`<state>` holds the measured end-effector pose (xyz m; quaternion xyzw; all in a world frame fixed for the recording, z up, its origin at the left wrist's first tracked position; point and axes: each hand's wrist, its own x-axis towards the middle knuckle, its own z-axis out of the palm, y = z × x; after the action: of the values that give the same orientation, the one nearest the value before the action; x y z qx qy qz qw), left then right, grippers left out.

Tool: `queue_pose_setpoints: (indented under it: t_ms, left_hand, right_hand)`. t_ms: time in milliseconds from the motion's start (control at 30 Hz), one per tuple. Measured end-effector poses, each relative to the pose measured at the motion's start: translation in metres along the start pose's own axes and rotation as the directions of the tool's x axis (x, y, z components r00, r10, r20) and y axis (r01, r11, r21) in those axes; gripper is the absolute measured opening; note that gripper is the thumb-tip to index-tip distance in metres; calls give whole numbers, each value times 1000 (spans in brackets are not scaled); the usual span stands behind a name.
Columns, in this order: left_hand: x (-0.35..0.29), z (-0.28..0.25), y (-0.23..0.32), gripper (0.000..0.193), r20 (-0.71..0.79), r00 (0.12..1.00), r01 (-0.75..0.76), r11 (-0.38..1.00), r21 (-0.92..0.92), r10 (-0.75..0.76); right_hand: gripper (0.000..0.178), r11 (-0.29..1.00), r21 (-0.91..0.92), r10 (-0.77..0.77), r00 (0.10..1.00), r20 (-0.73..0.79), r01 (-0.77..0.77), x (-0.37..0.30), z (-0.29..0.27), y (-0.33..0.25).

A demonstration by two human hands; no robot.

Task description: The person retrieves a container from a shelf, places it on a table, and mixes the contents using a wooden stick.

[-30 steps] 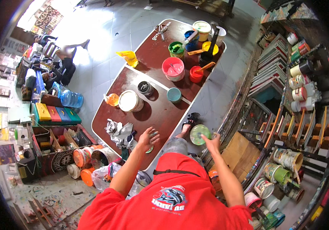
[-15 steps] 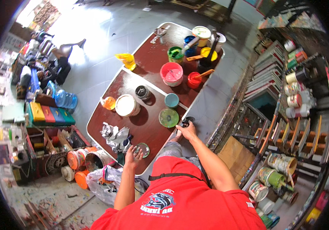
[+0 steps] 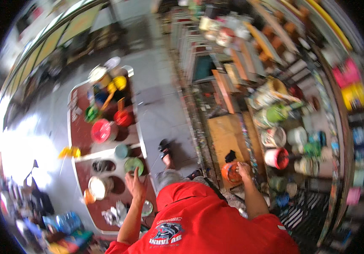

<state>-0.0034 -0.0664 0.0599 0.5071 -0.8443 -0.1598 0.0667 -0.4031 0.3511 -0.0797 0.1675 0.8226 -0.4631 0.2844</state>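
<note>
My left hand [image 3: 135, 185] is raised over the near right edge of the red-brown table [image 3: 80, 167], its fingers stretched out and holding nothing I can see. It is closest to a round green lid or tub [image 3: 134, 165]; a small clear round dish [image 3: 147, 208] sits beside my wrist. On my right, my right hand [image 3: 244, 170] is just beside an orange bucket [image 3: 229, 172] on a brown board [image 3: 224, 135]. Motion smears its fingers, so whether they grip anything cannot be made out. A small black thing [image 3: 230, 156] lies just beyond the bucket.
On the table stand a pink tub [image 3: 101, 131], a red pot [image 3: 123, 118], a white tub [image 3: 99, 188], a light blue lid [image 3: 121, 151] and crumpled grey cloth [image 3: 115, 213]. The right-hand rack holds several paint cans, among them a red-and-white one [image 3: 277, 158].
The view has swung to the right, toward the rack. My right hand has gone from beside my leg to the orange bucket. My left hand has left the clear dish and risen.
</note>
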Motion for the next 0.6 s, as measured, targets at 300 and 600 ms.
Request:
queue_pose_setpoints:
  t_ms: [300,600]
  left_hand:
    - [11,32,-18,107,365,881,-389,899,201,300]
    - [10,35,-21,88,401,916,-196,905,377,32]
  right_hand:
    - [60,944,-197,236,960,-150,-263,-96,-60,145]
    - [63,880,-464,-139,989,-49,101,-122,-32,106]
